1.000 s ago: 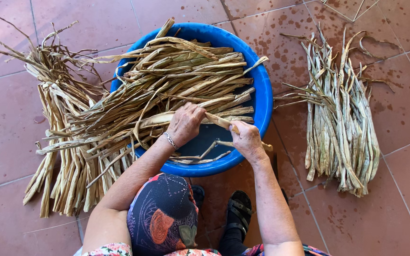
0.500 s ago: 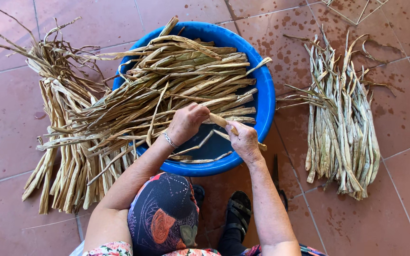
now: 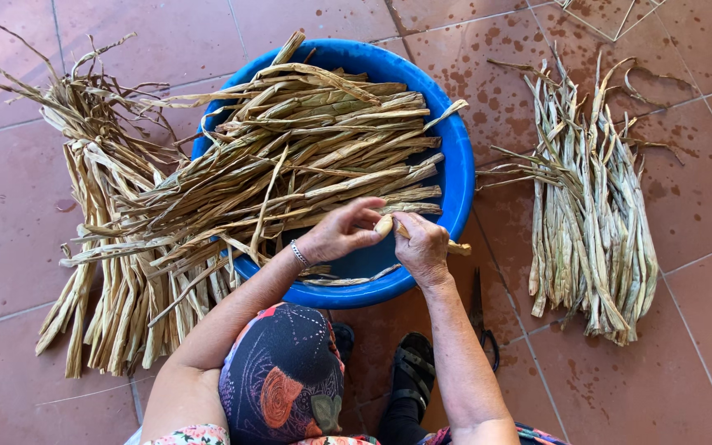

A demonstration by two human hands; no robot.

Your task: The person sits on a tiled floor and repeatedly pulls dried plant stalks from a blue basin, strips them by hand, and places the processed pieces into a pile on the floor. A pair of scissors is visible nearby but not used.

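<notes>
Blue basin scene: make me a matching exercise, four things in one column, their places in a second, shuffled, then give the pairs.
Things:
1. blue basin
2. greenish strip bundle
3. scissors
4. bracelet

Places:
A. on the tiles beside the right forearm
B. on the left wrist
C. on the floor right of the basin
D. under the pile of dry tan strips

Pairs: 1-D, 2-C, 3-A, 4-B. Both the left hand and right hand pinch one strip over the basin.

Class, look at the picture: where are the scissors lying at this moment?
In the head view, the scissors lie on the tiled floor on the person's right side, just beside the right forearm, between the blue basin and the bundle of dried strips further right.
</notes>
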